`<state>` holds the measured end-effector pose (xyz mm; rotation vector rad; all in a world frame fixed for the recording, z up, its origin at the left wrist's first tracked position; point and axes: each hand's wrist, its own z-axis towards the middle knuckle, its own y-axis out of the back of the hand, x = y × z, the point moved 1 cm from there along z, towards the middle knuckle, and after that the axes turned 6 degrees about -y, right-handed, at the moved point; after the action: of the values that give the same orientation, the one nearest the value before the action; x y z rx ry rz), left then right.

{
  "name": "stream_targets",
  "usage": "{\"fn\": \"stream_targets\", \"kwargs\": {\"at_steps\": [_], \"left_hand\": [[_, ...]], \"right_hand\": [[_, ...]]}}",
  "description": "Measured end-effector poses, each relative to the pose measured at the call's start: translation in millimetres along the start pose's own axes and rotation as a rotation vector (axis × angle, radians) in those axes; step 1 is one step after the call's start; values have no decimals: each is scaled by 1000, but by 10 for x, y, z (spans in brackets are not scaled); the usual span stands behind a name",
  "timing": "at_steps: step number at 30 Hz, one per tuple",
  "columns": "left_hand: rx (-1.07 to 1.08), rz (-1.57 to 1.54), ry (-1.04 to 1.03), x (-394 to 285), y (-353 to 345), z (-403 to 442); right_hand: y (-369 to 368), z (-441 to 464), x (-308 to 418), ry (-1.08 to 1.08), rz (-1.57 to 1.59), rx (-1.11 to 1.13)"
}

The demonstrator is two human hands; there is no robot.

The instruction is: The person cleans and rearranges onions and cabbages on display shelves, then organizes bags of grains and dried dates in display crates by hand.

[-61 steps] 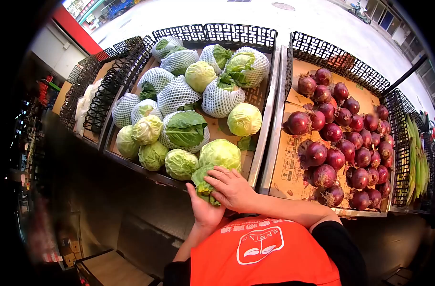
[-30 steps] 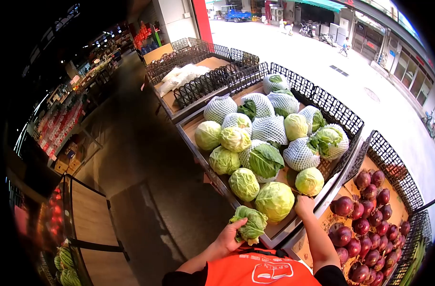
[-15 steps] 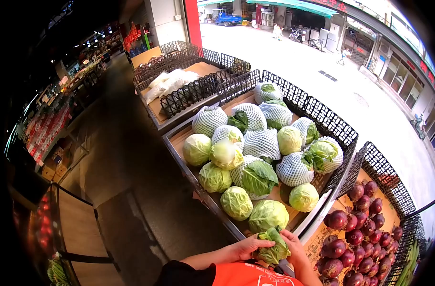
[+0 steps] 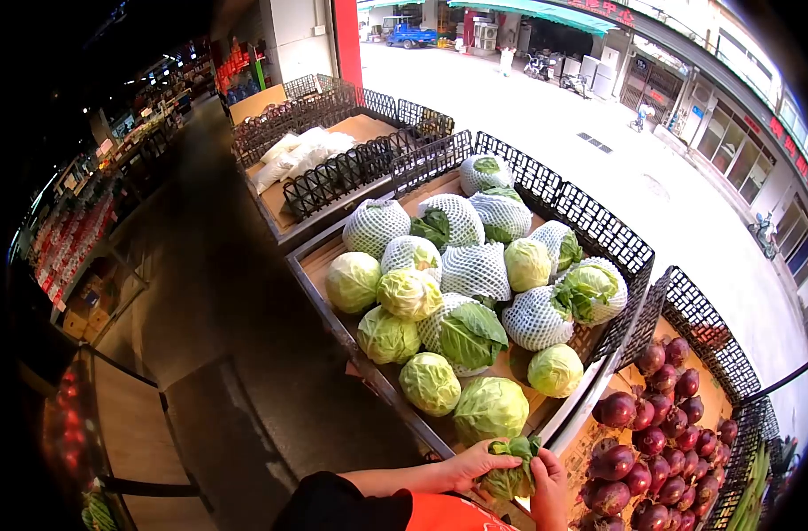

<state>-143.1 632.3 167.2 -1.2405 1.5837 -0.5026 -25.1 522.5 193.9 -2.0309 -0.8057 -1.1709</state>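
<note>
Leaves [image 4: 507, 482] — crumpled, green — are gripped by my left hand [image 4: 471, 465] and right hand [image 4: 550, 489] (far sign [image 4: 601, 10]: red 中心).

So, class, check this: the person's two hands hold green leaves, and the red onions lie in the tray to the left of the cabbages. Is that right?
Not quite, the side is wrong: the head view shows the red onions in the tray to the right of the cabbages. The left hand and right hand do hold green leaves.
</note>
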Motion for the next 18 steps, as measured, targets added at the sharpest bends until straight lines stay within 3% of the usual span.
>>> {"fn": "stream_targets", "kwargs": {"at_steps": [4,9,16,18], "left_hand": [[45,-79,-127,109,-79,-109],[149,-91,14,388,-142,-306],[111,32,228,1228,-534,-478],[149,102,317,1521,-773,-592]], "right_hand": [[-93,-210,65,78,-155,10],[79,-488,-127,153,-288,24],[708,-1388,-547,568,-639,-364],[864,-1828,-578,614,-615,-513]]}}
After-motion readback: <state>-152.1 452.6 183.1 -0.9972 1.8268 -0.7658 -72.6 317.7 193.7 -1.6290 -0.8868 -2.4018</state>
